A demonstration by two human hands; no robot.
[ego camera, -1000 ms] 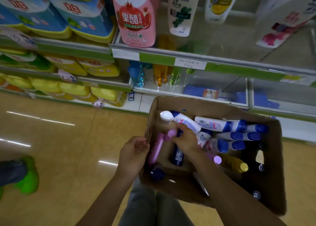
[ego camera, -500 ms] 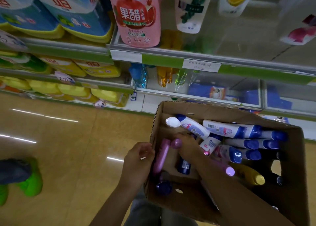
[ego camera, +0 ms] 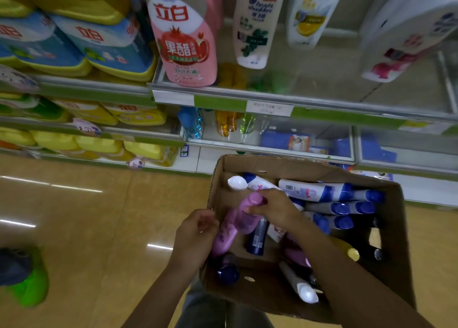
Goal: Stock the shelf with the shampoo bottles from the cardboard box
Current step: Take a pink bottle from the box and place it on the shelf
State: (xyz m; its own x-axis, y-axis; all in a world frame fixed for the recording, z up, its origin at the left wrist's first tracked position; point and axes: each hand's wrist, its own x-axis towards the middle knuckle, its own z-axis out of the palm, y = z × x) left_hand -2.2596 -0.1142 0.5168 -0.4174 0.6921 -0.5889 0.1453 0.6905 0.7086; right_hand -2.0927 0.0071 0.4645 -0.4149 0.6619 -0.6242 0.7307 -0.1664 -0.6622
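The pink shampoo bottle (ego camera: 247, 212) is now coming up off the heap in the cardboard box (ego camera: 401, 241); half a second ago it was lying flat along the box's left wall, and now its cap end is tilting upward toward the shelf. The right hand (ego camera: 273, 210), which was reaching down among the bottles, is now curling its fingers round the bottle just below the cap and gripping it. A second pink bottle (ego camera: 224, 236) is lying beneath it, against the left wall. The left hand (ego camera: 195, 236) is staying at the box's left edge, fingers curled loosely; whether it is pinching the cardboard cannot be told. White bottles with blue caps (ego camera: 319, 191) are lying stacked along the far side. Beyond the box, the green-edged shelf (ego camera: 223, 103) is carrying a pink detergent pouch (ego camera: 184, 47).
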